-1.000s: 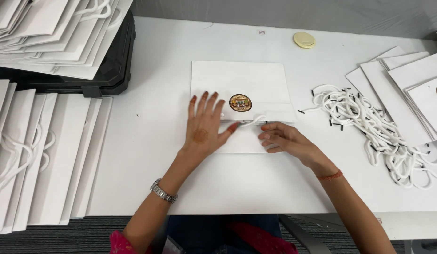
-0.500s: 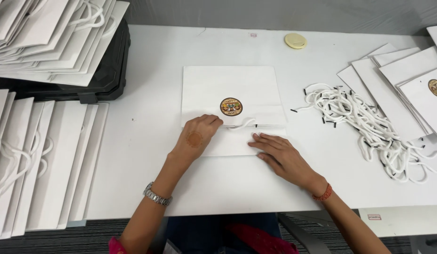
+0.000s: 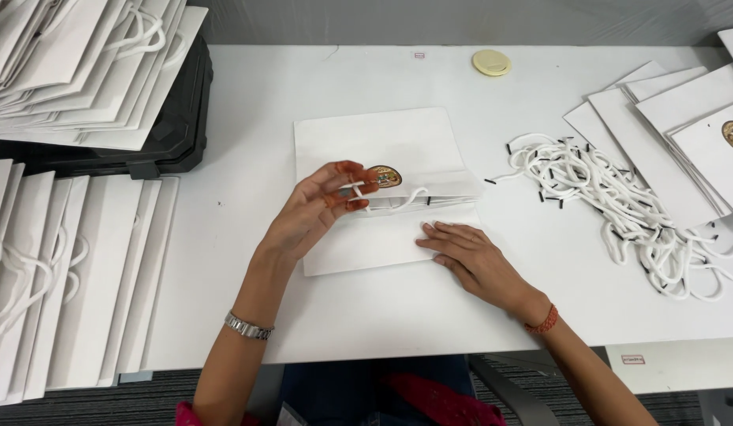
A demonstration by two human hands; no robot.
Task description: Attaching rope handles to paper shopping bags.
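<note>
Fingertips of the left hand [image 3: 319, 207] are pinching a white cord handle [image 3: 386, 199] at the mouth of a flat white paper bag [image 3: 378, 189] lying mid-table, while the right hand [image 3: 465, 254] is resting open, pressing the bag's lower panel. Tugging too hard is risking a torn punch hole or the cord slipping free.

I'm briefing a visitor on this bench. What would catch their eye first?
At the centre, the left hand pinches a white cord at a flat white paper bag while the right hand presses it down. A tangle of white cords lies to the right; finished bags are stacked left.
</note>
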